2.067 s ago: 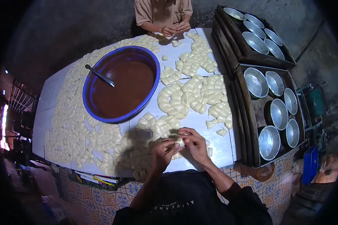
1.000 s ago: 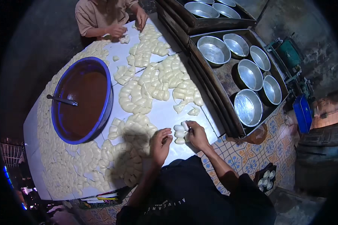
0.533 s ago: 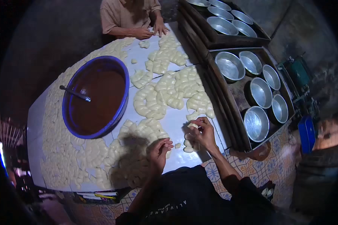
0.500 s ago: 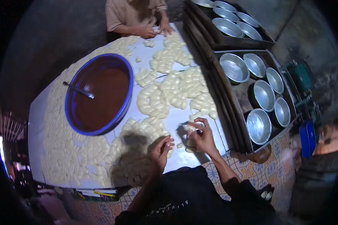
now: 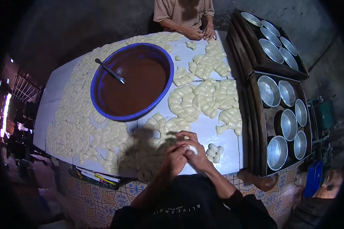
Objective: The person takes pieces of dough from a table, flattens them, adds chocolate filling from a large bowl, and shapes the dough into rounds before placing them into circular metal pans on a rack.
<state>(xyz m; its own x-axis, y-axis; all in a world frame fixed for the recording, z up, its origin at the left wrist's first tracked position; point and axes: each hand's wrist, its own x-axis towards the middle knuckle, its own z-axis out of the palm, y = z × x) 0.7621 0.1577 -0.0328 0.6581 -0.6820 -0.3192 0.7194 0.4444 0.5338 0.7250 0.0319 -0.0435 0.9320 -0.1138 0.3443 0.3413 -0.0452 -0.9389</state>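
My left hand (image 5: 175, 159) and my right hand (image 5: 197, 157) are together over the table (image 5: 227, 149), fingers curled around a small white dough piece (image 5: 191, 149). Just right of them lies a small cluster of smooth, rounded dough pieces (image 5: 214, 153). Beyond and left of my hands, segmented pale dough (image 5: 187, 102) covers much of the white surface in irregular patches. A large blue basin (image 5: 135, 115) of brown liquid sits among it, with a long dark-handled utensil (image 5: 107, 68) leaning inside.
Across the table, a person in a beige shirt (image 5: 183, 11) works dough with both hands. On the right stand stacked dark trays (image 5: 260, 114) holding several round metal tins (image 5: 277, 153). A blue container (image 5: 314, 179) sits low at the right, near green machinery (image 5: 325, 116).
The view has swung back rightward in frame. My right hand has left the small cluster with a dough piece and joined my left hand, which has closed on it too.
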